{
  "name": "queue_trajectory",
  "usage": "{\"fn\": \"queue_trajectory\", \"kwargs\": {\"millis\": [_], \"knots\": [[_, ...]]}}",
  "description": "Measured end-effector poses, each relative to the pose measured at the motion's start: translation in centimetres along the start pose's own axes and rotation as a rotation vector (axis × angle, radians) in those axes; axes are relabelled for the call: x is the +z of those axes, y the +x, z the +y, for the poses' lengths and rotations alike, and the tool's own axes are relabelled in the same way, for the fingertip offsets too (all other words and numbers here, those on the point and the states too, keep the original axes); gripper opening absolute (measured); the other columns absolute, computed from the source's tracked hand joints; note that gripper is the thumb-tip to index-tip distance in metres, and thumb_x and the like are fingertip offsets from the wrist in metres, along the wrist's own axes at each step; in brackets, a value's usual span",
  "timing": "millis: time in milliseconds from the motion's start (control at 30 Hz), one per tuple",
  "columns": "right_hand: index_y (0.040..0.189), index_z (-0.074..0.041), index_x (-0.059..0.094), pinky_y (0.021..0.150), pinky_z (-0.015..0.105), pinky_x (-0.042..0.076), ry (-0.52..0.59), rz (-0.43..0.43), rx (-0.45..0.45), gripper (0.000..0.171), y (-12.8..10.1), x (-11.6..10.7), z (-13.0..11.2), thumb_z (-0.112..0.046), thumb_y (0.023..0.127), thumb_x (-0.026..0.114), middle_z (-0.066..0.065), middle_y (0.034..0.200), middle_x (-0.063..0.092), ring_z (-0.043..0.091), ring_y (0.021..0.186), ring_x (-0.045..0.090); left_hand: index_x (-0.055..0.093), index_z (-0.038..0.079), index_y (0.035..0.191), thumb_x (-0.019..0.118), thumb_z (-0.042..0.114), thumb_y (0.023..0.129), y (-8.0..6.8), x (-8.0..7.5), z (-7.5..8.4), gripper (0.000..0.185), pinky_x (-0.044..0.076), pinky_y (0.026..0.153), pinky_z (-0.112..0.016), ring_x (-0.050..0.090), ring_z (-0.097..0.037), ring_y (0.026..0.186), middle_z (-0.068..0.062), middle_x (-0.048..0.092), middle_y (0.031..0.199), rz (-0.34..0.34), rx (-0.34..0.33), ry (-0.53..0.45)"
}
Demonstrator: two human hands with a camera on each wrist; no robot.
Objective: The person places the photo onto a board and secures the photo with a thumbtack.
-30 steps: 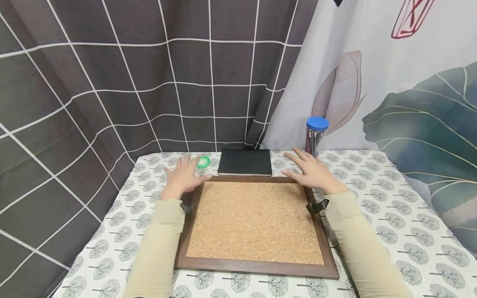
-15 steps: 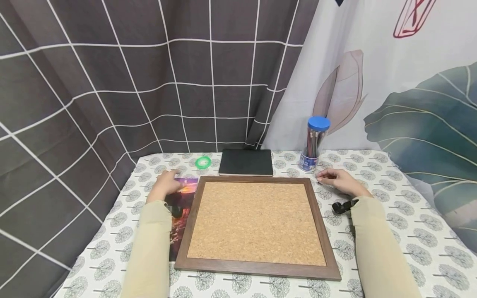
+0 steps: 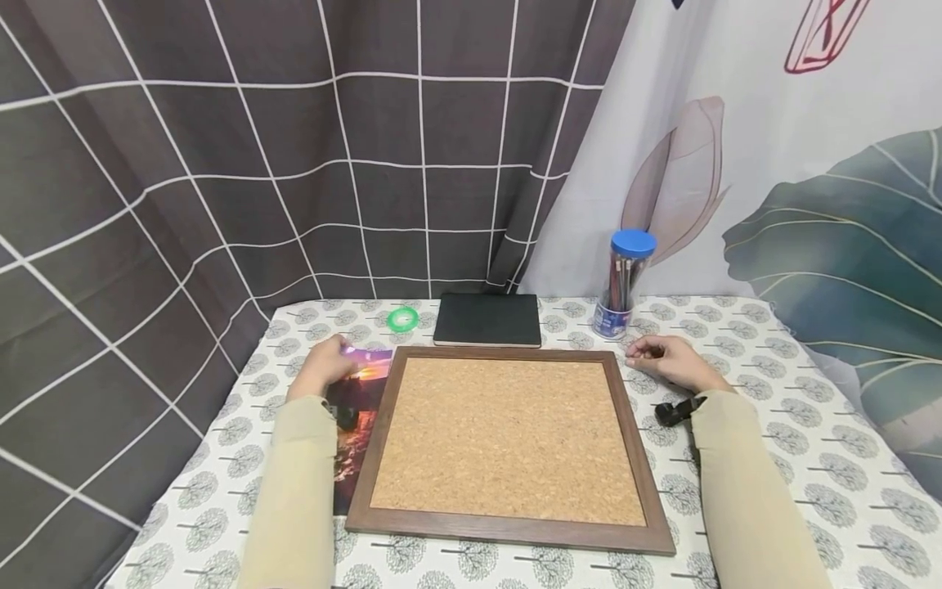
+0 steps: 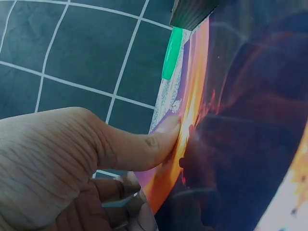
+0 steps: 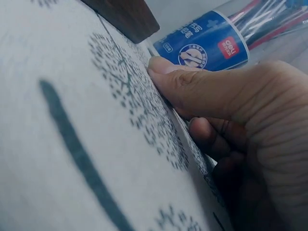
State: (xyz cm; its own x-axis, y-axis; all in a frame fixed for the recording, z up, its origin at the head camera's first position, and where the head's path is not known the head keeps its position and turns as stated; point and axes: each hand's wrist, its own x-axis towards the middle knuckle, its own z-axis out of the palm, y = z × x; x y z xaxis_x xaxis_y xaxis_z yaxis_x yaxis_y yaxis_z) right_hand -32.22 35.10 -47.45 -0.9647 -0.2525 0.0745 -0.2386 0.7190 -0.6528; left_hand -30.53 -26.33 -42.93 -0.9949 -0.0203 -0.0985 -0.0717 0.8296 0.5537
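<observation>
glossy photo pinched in left hand, right hand loosely curled, empty

Head view looking down from above, wrist views close to tablecloth

A table under a tree-print cloth carries a cork board at its middle, with a photo along the board's left edge. At the back stand a tape roll, a black notebook and 1 pen jar.
</observation>
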Motion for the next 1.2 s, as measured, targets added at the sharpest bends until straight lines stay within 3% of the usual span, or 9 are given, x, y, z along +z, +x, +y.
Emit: {"fn": "queue_trajectory", "kwargs": {"millis": [300, 533, 767, 933, 1067, 1200], "knots": [[0.097, -0.021, 0.071, 0.072, 0.025, 0.048, 0.03, 0.017, 0.004, 0.019, -0.2, 0.3, 0.1, -0.037, 0.087, 0.071, 0.003, 0.09, 0.068, 0.012, 0.079, 0.059, 0.058, -0.001, 0.118, 0.066, 0.011, 0.08, 0.3, -0.5, -0.5, 0.041, 0.048, 0.09, -0.052, 0.058, -0.042, 0.103, -0.029, 0.061, 0.116, 0.106, 0.04, -0.002], [0.101, -0.02, 0.071, 0.07, 0.022, 0.047, 0.098, 0.122, 0.064, 0.025, -0.2, 0.7, 0.0, -0.041, 0.088, 0.068, 0.002, 0.092, 0.071, 0.009, 0.078, 0.061, 0.062, 0.001, 0.111, 0.068, 0.013, 0.083, 0.2, -1.4, -0.4, 0.031, 0.048, 0.087, -0.051, 0.061, -0.04, 0.097, -0.025, 0.067, 0.108, 0.295, 0.102, -0.033], [0.104, -0.024, 0.072, 0.077, 0.019, 0.046, 0.092, 0.189, 0.103, 0.033, -0.2, 0.7, 0.1, -0.051, 0.086, 0.066, -0.001, 0.1, 0.072, 0.005, 0.084, 0.063, 0.065, 0.005, 0.104, 0.07, 0.016, 0.088, -0.2, -2.9, 1.4, 0.02, 0.05, 0.085, -0.047, 0.067, -0.035, 0.093, -0.02, 0.071, 0.104, 0.562, 0.135, -0.162], [0.105, -0.024, 0.073, 0.078, 0.02, 0.046, 0.083, 0.198, 0.1, 0.033, -0.3, 0.7, 0.1, -0.05, 0.087, 0.066, 0.0, 0.102, 0.073, 0.002, 0.085, 0.063, 0.065, 0.007, 0.099, 0.072, 0.017, 0.088, -0.6, -3.8, 3.1, 0.017, 0.051, 0.08, -0.042, 0.069, -0.03, 0.087, -0.017, 0.073, 0.096, 0.741, 0.198, -0.215], [0.104, -0.023, 0.073, 0.078, 0.019, 0.046, 0.077, 0.202, 0.101, 0.033, -0.2, 0.7, 0.1, -0.05, 0.086, 0.066, -0.001, 0.102, 0.073, 0.001, 0.085, 0.063, 0.065, 0.007, 0.098, 0.072, 0.018, 0.087, -1.4, -4.5, 4.5, 0.017, 0.053, 0.076, -0.04, 0.069, -0.027, 0.083, -0.016, 0.073, 0.092, 0.795, 0.248, -0.229], [0.103, -0.023, 0.074, 0.077, 0.02, 0.047, 0.064, 0.204, 0.098, 0.034, -0.1, 0.8, 0.3, -0.051, 0.087, 0.065, -0.001, 0.102, 0.073, 0.001, 0.084, 0.063, 0.066, 0.008, 0.099, 0.073, 0.021, 0.086, -2.0, -5.0, 5.6, 0.019, 0.056, 0.07, -0.028, 0.071, -0.022, 0.08, -0.014, 0.075, 0.092, 0.797, 0.259, -0.27]]}}
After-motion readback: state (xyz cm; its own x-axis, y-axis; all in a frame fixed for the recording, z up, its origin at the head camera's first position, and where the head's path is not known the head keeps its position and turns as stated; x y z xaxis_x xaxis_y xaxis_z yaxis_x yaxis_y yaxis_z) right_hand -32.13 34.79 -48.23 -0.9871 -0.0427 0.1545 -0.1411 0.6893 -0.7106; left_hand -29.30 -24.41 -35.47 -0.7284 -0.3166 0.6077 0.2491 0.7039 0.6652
